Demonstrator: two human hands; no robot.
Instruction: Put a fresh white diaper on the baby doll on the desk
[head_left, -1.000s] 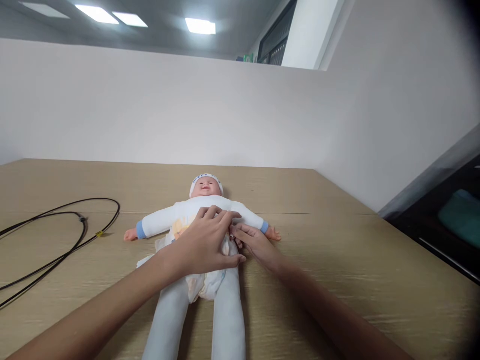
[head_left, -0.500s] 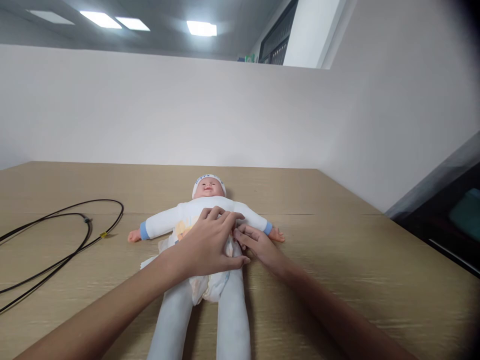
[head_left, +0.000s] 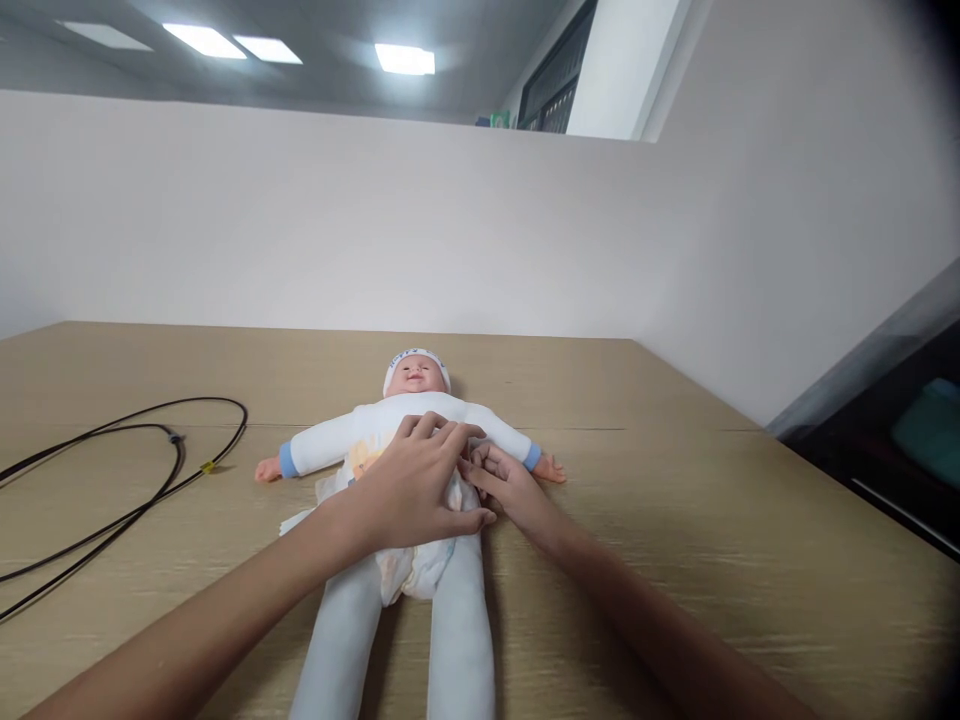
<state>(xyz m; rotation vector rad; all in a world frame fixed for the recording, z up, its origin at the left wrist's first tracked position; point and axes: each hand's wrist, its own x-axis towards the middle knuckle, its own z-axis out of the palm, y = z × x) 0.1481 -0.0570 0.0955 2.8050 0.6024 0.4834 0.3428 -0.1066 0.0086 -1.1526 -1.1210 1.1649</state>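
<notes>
A baby doll (head_left: 420, 407) in a white outfit with blue cuffs and a printed cap lies on its back, arms spread. Round its hips is a disposable diaper (head_left: 411, 575), its left side loose. My left hand (head_left: 420, 485) rests across the doll's belly and the diaper front, fingers extended and thumb apart. At the diaper's right side, my right hand (head_left: 510, 490) has its fingers curled and thumb pressed in, pinching the diaper's edge. My left hand partly covers that spot, so the exact part in the pinch is hidden.
The doll lies on a wood-grain table (head_left: 637, 600) with a seam across it. Looped black cables (head_left: 180, 490) lie on the left. A pale partition wall (head_left: 337, 220) rises behind the table, and a dark object (head_left: 900, 430) stands off the right edge.
My right hand's fingers and thumb have shifted slightly left at the diaper's side. My left hand stays nearly in place, and the view has moved slightly.
</notes>
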